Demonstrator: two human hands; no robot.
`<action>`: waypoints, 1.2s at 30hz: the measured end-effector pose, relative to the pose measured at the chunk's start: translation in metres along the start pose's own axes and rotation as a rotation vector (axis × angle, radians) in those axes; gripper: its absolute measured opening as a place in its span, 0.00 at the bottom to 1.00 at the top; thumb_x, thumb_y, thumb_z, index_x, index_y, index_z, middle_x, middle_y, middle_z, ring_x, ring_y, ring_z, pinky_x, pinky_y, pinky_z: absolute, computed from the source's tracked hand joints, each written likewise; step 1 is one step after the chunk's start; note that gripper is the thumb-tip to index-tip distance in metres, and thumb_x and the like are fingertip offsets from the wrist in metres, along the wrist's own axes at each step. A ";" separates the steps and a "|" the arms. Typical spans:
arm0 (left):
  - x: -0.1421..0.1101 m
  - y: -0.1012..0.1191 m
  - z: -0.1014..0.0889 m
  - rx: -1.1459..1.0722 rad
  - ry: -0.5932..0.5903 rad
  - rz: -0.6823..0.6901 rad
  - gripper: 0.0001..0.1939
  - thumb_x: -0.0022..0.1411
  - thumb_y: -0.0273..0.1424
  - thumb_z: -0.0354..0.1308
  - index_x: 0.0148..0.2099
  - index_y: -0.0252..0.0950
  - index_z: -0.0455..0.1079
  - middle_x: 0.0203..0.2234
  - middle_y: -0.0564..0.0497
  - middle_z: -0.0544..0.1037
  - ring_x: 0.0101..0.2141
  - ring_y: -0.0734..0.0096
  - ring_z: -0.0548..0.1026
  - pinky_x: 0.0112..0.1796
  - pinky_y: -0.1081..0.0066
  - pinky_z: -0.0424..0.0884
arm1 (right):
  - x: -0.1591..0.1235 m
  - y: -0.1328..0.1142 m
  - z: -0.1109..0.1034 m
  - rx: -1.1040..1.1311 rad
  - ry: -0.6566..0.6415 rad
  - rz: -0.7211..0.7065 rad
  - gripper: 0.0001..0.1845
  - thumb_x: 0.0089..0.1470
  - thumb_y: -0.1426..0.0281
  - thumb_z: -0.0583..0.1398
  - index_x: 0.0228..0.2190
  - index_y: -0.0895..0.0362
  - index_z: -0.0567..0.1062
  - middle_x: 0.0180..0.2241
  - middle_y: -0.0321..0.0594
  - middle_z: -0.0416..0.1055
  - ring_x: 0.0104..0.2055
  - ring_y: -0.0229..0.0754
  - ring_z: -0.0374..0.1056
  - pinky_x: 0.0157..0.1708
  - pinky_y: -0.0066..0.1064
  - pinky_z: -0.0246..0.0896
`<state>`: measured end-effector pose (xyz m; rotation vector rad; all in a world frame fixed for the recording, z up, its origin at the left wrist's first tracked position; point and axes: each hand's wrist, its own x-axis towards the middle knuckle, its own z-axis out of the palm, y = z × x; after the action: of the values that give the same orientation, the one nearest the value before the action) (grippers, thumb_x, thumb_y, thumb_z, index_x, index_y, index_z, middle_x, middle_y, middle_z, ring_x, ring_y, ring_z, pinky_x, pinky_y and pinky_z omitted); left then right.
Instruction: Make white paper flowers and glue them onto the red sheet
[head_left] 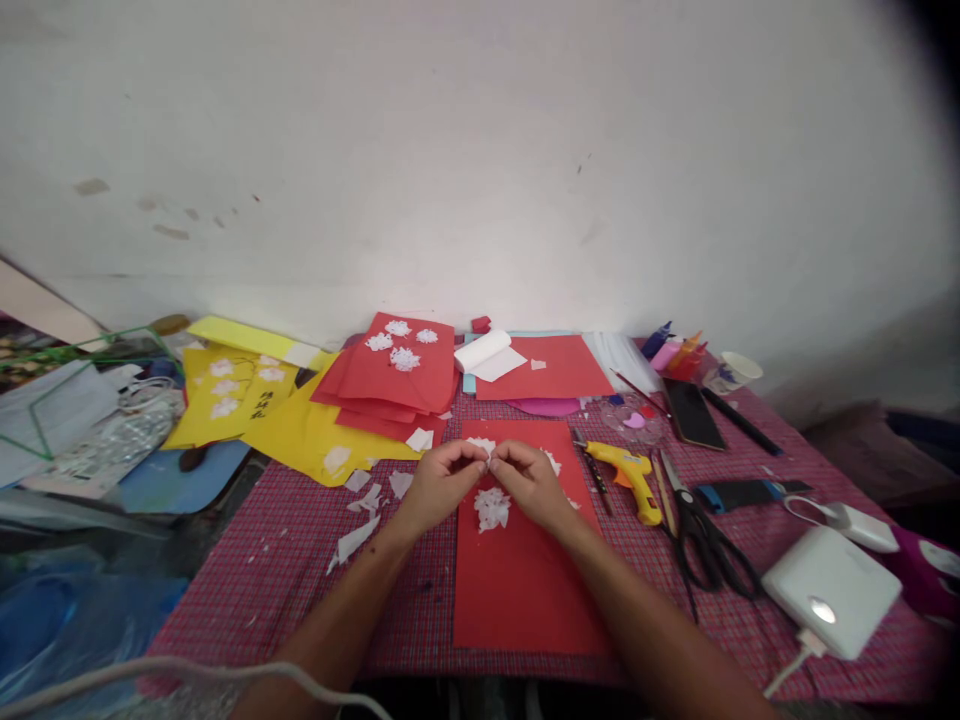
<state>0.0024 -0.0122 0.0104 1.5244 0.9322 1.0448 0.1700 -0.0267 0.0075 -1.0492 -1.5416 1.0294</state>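
Above a red sheet of paper [517, 610], my left hand [444, 487] and my right hand [531, 487] meet, both closed with thumbs and fingertips pinched together. A small bit of white paper [490, 460] shows between the fingertips, partly hidden by them. Just below them on the sheet lies a crumpled white paper flower [492, 509]. Another white flower [480, 443] is behind the fingertips, and a third [552, 461] peeks out beyond my right hand. Torn white paper scraps [356, 540] are scattered left of the sheet.
On the right lie a yellow glue gun [630, 470], black scissors [705, 545], a blue-handled cutter [739, 495], a phone [694, 412] and a white charger [832, 590]. Red cards with white flowers [405, 359], a white paper roll [484, 352] and yellow sheets [300, 430] are farther back.
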 end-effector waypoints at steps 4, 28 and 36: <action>0.000 0.001 0.001 0.001 0.001 -0.011 0.07 0.59 0.30 0.58 0.38 0.33 0.73 0.31 0.51 0.76 0.31 0.74 0.71 0.35 0.74 0.68 | 0.000 0.003 0.000 0.001 0.025 0.026 0.11 0.54 0.65 0.58 0.23 0.57 0.66 0.22 0.32 0.59 0.25 0.35 0.55 0.25 0.27 0.51; 0.000 0.006 0.002 -0.006 -0.033 -0.006 0.09 0.59 0.31 0.58 0.40 0.33 0.74 0.34 0.48 0.78 0.35 0.71 0.73 0.38 0.72 0.70 | 0.002 0.004 -0.001 -0.018 0.054 0.024 0.11 0.53 0.66 0.57 0.21 0.56 0.66 0.21 0.32 0.58 0.24 0.35 0.53 0.25 0.27 0.50; 0.000 0.007 0.002 0.021 -0.025 0.005 0.08 0.59 0.31 0.58 0.39 0.33 0.74 0.33 0.49 0.78 0.34 0.72 0.73 0.37 0.72 0.69 | 0.002 0.004 -0.001 -0.009 0.055 0.028 0.11 0.52 0.67 0.57 0.21 0.56 0.66 0.20 0.32 0.57 0.24 0.35 0.53 0.24 0.27 0.49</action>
<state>0.0046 -0.0140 0.0168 1.5548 0.9253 1.0197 0.1718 -0.0237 0.0039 -1.0987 -1.4924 1.0057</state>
